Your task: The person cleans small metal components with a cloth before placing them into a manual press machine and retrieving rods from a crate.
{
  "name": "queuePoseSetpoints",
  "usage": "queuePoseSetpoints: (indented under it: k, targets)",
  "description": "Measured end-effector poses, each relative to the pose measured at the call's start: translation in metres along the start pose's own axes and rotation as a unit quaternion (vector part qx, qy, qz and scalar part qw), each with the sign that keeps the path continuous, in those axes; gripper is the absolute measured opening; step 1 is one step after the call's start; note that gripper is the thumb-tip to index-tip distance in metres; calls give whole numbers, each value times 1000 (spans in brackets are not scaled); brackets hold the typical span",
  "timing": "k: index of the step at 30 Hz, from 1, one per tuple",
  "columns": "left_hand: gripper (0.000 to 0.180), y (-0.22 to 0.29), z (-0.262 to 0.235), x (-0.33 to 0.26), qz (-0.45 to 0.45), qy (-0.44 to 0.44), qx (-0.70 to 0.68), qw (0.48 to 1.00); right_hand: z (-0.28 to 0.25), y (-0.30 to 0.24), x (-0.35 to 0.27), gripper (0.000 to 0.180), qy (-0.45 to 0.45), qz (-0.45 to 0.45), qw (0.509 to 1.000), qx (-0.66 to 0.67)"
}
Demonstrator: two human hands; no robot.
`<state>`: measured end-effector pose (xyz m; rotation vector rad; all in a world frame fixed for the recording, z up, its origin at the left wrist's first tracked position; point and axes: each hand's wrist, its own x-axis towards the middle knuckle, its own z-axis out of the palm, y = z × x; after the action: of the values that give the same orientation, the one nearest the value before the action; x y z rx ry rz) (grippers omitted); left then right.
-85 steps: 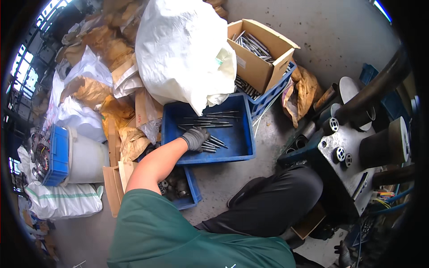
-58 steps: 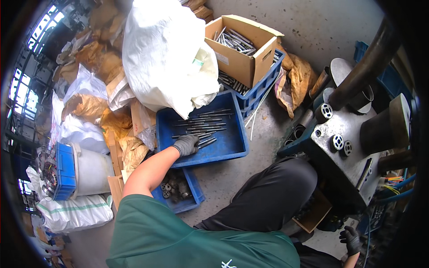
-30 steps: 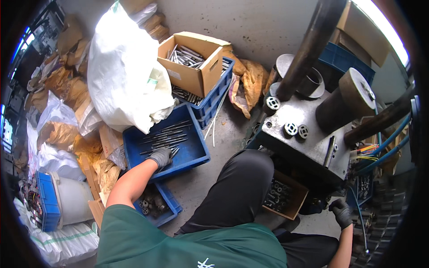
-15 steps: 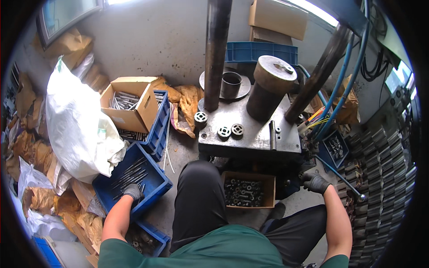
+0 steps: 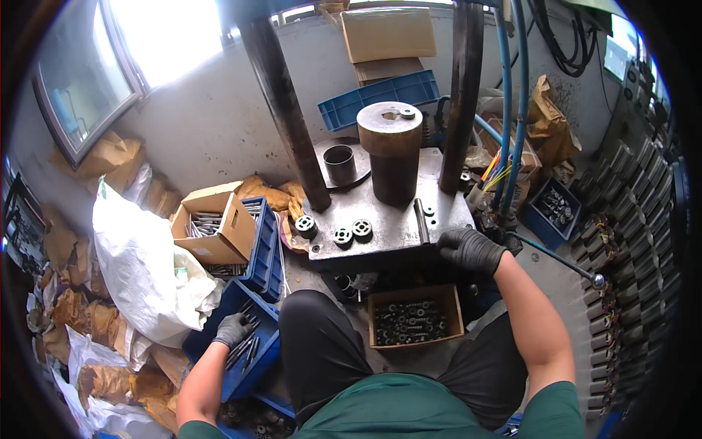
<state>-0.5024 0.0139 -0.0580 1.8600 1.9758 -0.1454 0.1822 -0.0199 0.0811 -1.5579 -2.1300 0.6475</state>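
My left hand (image 5: 232,330), in a grey work glove, is down inside a blue plastic crate (image 5: 272,338). Its fingers are curled in among slim metal shafts (image 5: 251,353) and appear closed on one, though the fingertips are partly hidden. At the front right edge of the press's steel plate (image 5: 351,257) is my gloved right hand (image 5: 470,250). Its fingers point left, loosely apart, with nothing visible in them. A short steel rod (image 5: 422,221) lies on the plate just left of that hand. Further left sit three slotted round metal parts, one of them a rotor-like disc (image 5: 362,229).
A thick steel cylinder (image 5: 390,157) stands on the plate between two columns, beside a short ring (image 5: 339,164). Below is a cardboard box (image 5: 414,316) of small metal parts. A white sack (image 5: 146,256) flanks the crates; stacked metal parts (image 5: 629,241) line the right.
My right hand has risen from low beside the press to the plate's front right edge. My left hand stays in the crate among the shafts. The whole view has shifted.
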Motion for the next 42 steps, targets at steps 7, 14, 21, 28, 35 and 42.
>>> queuePoseSetpoints:
  k: [7,14,21,28,35,42]
  targets:
    - [25,229,-111,-18,294,88,-319,897,52,-2,4,21,44,-23,993,103]
    - [90,344,-66,43,184,148,-16,972,55,-26,16,21,48,-98,994,21]
    - [72,361,-67,56,176,120,-22,977,50,-23,-5,22,32,-126,991,-7]
    - [61,362,-66,65,186,170,-42,967,43,-17,-23,21,25,-106,994,-21]
    - [61,361,-75,66,214,142,-64,964,40,-26,-26,20,14,-116,993,-20]
    - [77,366,-67,64,242,172,-27,955,51,-24,-22,22,-31,-98,994,-29]
